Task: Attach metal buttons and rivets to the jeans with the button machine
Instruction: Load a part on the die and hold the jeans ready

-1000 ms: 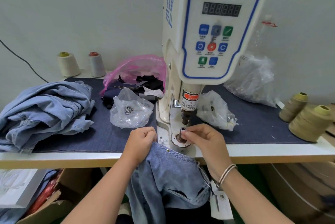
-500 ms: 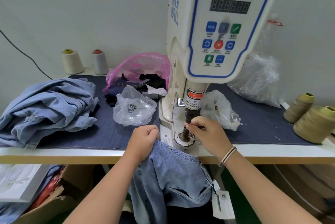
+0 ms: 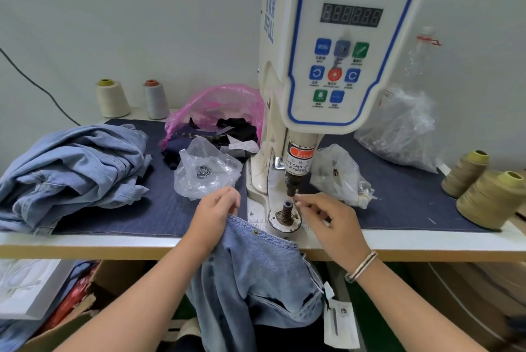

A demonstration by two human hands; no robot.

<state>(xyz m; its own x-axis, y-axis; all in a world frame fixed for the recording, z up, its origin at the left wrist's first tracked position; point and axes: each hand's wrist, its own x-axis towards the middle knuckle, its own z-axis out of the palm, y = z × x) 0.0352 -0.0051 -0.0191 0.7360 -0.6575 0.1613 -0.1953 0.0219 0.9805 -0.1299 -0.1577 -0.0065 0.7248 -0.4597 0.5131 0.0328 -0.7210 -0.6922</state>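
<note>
Light-blue jeans [image 3: 256, 272] with a brass rivet [image 3: 256, 232] hang before a cream, blue-trimmed button machine [image 3: 336, 47] on a navy mat [image 3: 398, 198], beside a pink bag [image 3: 219, 101] and olive thread cones [image 3: 489, 198].

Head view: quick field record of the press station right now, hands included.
machine: servo button machine, display unlit
lower die: bare, no fabric on it
upper punch: raised above die
left hand: grips jeans edge at table front
right hand: fingertips at punch tip, pinching something too small to identify
jeans: hang off table edge, one rivet visible near hem
left of machine: denim pile, clear bag
</note>
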